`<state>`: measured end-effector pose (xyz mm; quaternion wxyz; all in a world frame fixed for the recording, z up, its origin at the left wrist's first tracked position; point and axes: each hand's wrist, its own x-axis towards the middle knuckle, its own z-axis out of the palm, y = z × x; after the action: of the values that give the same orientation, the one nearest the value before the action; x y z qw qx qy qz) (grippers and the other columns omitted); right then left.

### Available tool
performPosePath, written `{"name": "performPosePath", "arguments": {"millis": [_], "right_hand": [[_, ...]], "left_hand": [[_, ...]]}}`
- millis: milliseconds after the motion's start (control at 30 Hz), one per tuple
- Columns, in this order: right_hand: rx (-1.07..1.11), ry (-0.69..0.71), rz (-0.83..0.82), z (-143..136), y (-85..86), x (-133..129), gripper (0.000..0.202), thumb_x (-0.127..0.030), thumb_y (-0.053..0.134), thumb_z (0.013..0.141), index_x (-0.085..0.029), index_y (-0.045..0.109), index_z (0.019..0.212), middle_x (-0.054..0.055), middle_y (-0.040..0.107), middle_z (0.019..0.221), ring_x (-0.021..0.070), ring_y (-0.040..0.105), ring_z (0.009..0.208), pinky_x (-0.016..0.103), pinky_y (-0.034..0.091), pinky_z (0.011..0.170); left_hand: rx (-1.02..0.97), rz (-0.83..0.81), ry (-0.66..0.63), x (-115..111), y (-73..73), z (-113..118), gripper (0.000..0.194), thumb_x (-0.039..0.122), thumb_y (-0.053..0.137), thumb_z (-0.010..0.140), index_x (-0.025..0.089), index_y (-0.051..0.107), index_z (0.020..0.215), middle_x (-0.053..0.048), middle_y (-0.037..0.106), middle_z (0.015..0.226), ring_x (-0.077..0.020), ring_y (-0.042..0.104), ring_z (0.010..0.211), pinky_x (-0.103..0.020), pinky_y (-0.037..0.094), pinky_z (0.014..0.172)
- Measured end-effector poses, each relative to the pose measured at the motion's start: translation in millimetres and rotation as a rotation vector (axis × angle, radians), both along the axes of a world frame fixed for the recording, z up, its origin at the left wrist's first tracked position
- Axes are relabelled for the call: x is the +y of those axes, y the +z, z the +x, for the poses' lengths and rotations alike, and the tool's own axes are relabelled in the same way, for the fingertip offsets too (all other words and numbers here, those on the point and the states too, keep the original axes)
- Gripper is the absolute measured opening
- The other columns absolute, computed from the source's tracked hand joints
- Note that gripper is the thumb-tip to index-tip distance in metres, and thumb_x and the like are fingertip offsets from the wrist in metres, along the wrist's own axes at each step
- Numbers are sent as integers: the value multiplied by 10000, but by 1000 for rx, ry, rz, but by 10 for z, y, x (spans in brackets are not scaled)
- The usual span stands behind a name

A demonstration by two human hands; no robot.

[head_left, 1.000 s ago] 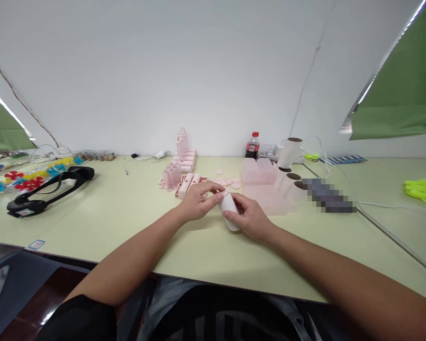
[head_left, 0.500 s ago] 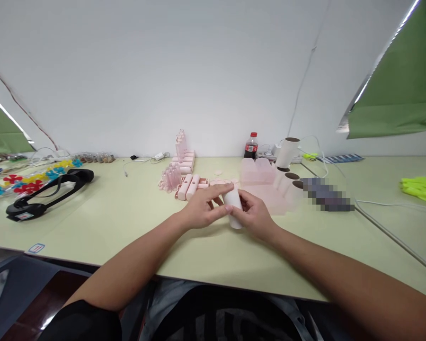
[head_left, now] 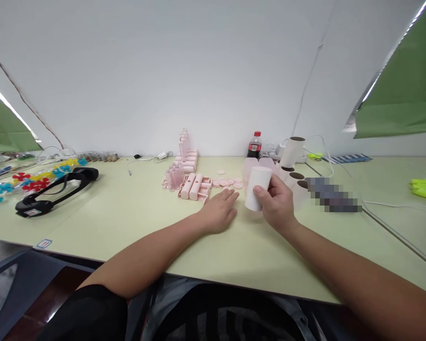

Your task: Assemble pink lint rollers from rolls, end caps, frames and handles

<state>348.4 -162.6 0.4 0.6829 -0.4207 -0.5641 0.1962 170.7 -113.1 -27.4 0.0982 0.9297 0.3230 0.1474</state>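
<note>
My right hand (head_left: 279,204) grips a white paper roll (head_left: 257,189) with the thumb across its near side and the fingers behind. The roll is held slightly tilted above the table, in front of pale pink translucent boxes (head_left: 251,165). My left hand (head_left: 218,212) rests palm down on the table with its fingers stretched out and holds nothing. Just beyond its fingertips lie several thin pink discs (head_left: 225,182). Left of these are pink plastic cylinders (head_left: 192,186) and a cluster of translucent pink pieces (head_left: 174,176).
Several more white rolls with brown cores (head_left: 293,152) stand at the right, one atop the others. Behind are a cola bottle (head_left: 254,146) and more stacked pink parts (head_left: 187,160). A black headset (head_left: 57,192) lies left; a cable (head_left: 397,234) crosses the right side.
My left hand has let go of the paper roll and come down onto the table. My right hand has lifted the roll and carried it to the right.
</note>
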Motion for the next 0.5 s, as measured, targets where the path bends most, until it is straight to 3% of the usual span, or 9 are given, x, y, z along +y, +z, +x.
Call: {"name": "performPosePath", "arguments": {"millis": [100,167,300,367,433,500], "right_hand": [[-8,54,-51,-58,-36,1,329,-423,712,745,-174,613,937,25,619,781,171,558,676,275,457,557],[-24,73,-67,-93,-52,-14,320,-416,709,746,-174,617,934,27,626,780,169,560,673,272,458,553],[-56,73,-65,-119,-44,-42,321,-427,702,749,-176,619,930,31,636,774,171,565,661,274,460,541],[-61,66,-62,-116,-32,-48,323,-444,699,749,-177,615,912,34,639,772,174,568,658,276,461,536],[-58,66,-63,-111,-28,-47,332,-454,700,748,-177,613,910,36,640,773,175,570,657,276,460,532],[-52,80,-71,-109,-40,-39,342,-454,704,747,-177,616,929,37,642,781,175,570,658,274,457,528]], "left_hand": [[112,-26,22,38,-26,54,633,489,349,977,165,285,1517,-151,221,1624,-336,163,1508,-565,234,1184],[140,-57,21,63,-34,63,674,564,336,965,198,259,1526,-147,226,1623,-352,180,1501,-590,245,1159],[123,11,-7,55,-28,62,623,546,403,943,165,408,1436,-178,512,1427,-365,457,1327,-548,376,1058],[99,74,-10,43,-25,66,542,498,438,937,164,489,1361,-163,589,1322,-343,534,1227,-525,408,1019],[70,115,2,51,-30,70,529,497,450,934,188,492,1361,-154,535,1397,-342,497,1271,-543,378,1046],[72,92,19,83,-44,70,592,560,427,932,218,440,1416,-150,385,1536,-364,363,1394,-594,297,1100]]}}
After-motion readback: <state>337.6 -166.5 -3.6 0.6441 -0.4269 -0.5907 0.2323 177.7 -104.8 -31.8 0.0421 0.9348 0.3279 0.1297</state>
